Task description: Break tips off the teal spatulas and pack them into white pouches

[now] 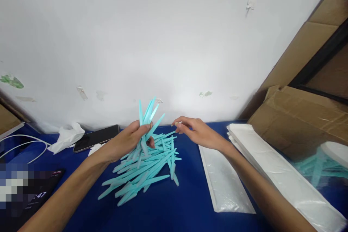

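Note:
Several pointed turquoise plastic sticks stand upright in my left hand [138,134], its fingers wrapped round them. Under and beside that hand, a loose pile of the same turquoise sticks [146,170] lies on the blue table [187,195]. My right hand [191,128] hovers at the pile's right edge, thumb and forefinger bent close together near the tip of one stick; whether anything is between them is too small to tell. Below my right forearm lies a flat white plastic packet [225,181].
A stack of long white packets [274,166] and a cardboard box [304,116] are on the right, with a bag of turquoise pieces [320,166]. At left are a phone [96,138], crumpled tissue [67,137], a white cable [24,136] and a dark screen [32,195]. A white wall [163,43] stands behind.

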Demonstrator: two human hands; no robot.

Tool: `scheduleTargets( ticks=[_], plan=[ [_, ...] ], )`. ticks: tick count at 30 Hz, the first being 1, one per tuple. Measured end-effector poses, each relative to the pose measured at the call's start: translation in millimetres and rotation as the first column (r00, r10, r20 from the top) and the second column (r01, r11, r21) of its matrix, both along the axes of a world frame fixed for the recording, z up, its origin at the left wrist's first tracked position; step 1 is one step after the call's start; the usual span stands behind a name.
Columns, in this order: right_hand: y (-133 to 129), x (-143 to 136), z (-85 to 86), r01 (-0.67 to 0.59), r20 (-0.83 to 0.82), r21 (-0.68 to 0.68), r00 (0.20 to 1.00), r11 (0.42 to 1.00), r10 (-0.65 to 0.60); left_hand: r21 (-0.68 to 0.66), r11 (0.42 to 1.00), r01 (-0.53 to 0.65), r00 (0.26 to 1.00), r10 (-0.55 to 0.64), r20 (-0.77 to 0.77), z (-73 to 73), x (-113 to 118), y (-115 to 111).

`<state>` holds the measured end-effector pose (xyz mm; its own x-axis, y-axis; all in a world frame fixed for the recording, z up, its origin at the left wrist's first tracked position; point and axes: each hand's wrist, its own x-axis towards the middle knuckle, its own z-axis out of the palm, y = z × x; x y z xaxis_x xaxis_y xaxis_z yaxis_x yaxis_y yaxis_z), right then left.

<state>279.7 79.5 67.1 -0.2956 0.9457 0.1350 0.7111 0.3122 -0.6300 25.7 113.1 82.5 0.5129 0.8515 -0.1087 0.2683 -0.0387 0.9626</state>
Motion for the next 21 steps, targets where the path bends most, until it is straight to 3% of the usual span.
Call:
scheduleTargets(
  ticks=[3,5,12,15,16,18,20,21],
  plan=[
    [-3,-20,-5.2,-0.097,-0.344,-0.115,0.938,0.989,0.052,-0.229,0.973,-0.038,0.988,0.071,0.136,0.1,4,0],
    [-7,-33,-7.5,-0.145,-0.499,-0.151,0.865,0.978,0.051,-0.304,0.952,-0.045,0.970,0.114,0.216,-1.7,8,-1],
    [-22,-54,-1.4,0.017,-0.327,0.084,0.945,0.996,0.011,-0.492,0.869,0.050,0.923,0.149,0.356,-15.6,23,-14],
    [-22,-56,-5.4,0.127,-0.442,0.077,0.893,0.989,-0.080,-0.532,0.844,0.064,0.893,0.189,0.408,-19.6,27,-18],
    [-22,-58,-8.8,0.169,-0.556,0.012,0.820,0.986,-0.134,-0.523,0.851,0.046,0.877,0.216,0.429,-19.4,29,-18],
    [-22,-65,-18.3,0.138,-0.796,-0.207,0.552,0.969,-0.249,-0.478,0.878,-0.025,0.832,0.283,0.478,-17.1,32,-21],
    [-24,-77,-30.5,-0.108,-0.880,-0.439,0.255,0.892,-0.402,-0.381,0.914,-0.137,0.784,0.335,0.523,-15.1,38,-29],
    [-25,-84,-37.1,-0.251,-0.859,-0.511,0.158,0.822,-0.486,-0.316,0.926,-0.205,0.765,0.353,0.539,-15.4,41,-34]
  ],
)
